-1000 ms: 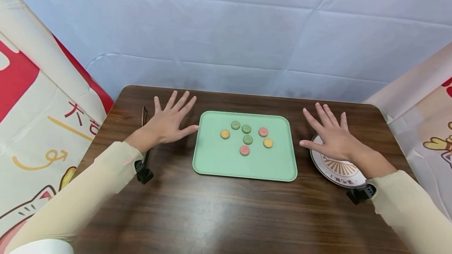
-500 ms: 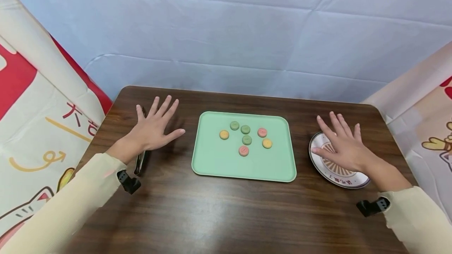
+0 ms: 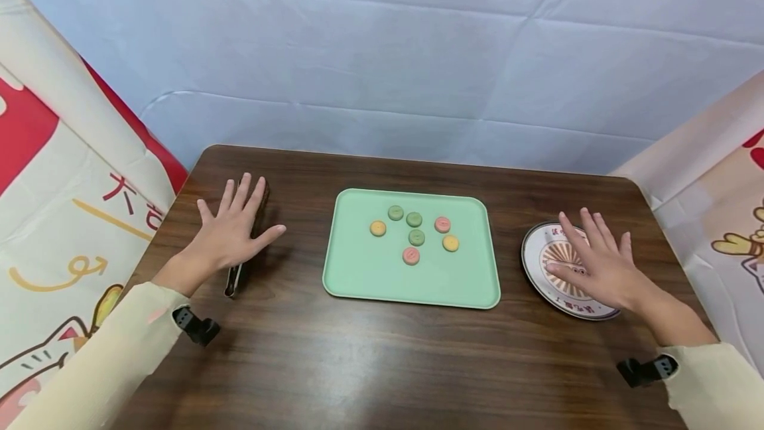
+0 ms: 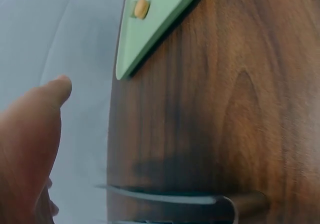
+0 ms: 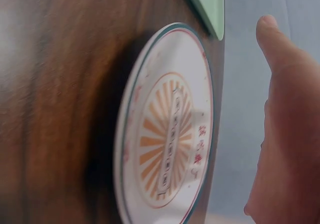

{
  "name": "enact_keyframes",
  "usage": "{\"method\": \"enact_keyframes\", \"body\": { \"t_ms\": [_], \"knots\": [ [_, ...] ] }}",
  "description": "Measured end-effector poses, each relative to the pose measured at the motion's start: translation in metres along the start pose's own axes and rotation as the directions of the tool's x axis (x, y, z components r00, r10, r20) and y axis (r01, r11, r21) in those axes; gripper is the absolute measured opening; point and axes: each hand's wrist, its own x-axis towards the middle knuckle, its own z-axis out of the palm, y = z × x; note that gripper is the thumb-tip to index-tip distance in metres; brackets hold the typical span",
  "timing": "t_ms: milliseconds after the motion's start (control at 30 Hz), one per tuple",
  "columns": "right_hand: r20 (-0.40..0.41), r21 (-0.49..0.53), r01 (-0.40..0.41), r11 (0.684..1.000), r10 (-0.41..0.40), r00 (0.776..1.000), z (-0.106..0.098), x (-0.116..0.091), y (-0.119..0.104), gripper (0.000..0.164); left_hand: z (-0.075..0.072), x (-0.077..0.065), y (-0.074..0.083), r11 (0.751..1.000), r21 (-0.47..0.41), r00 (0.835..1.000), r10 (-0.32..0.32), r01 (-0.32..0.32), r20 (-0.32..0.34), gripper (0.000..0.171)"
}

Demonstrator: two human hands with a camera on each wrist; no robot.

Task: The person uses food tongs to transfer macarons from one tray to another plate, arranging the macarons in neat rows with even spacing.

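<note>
My left hand (image 3: 229, 227) hovers with spread fingers over metal tongs (image 3: 233, 280), covering their middle. In the left wrist view, the bent end of the tongs (image 4: 250, 206) shows below the thumb. My right hand (image 3: 603, 264) is spread above the right part of a round white plate (image 3: 539, 271) with a striped sunburst and red lettering. The right wrist view shows the plate (image 5: 197, 79) beside that hand. Neither hand holds anything. Between them lies a pale green tray (image 3: 370, 277) bearing several small round button-like biscuits (image 3: 410, 255) in green, pink and yellow.
All of this lies on a dark wood-grain table (image 3: 358, 363). A pale cloth backdrop (image 3: 382, 71) hangs behind its far edge. Printed cloths (image 3: 77, 231) stand along the left and right sides.
Both hands have moved outward and toward me, away from the tray. The left has come over the tongs, and the right has shifted across the plate, uncovering more of its left side.
</note>
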Motion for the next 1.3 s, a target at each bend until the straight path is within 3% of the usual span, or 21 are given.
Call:
{"method": "enact_keyframes", "body": {
  "t_ms": [233,567,1033,1300],
  "knots": [
    [0.019,0.030,-0.044,0.999,0.043,0.999,0.010,-0.011,0.016,0.097,0.004,-0.008,-0.011,0.994,-0.021,0.995,-0.103,0.103,0.000,0.103],
    [0.018,0.066,-0.096,0.993,0.095,0.995,0.024,-0.027,0.035,0.096,0.012,-0.012,-0.020,0.977,-0.096,0.982,-0.188,0.190,0.035,0.108],
    [0.058,0.065,-0.159,0.985,0.155,0.986,0.041,-0.040,0.056,0.108,0.028,-0.015,-0.023,0.965,-0.108,0.970,-0.235,0.240,0.055,0.116],
    [0.020,0.052,-0.142,0.989,0.141,0.990,0.048,-0.042,0.059,0.115,0.030,-0.015,-0.025,0.963,-0.110,0.969,-0.242,0.246,0.055,0.109]
  ]
}}
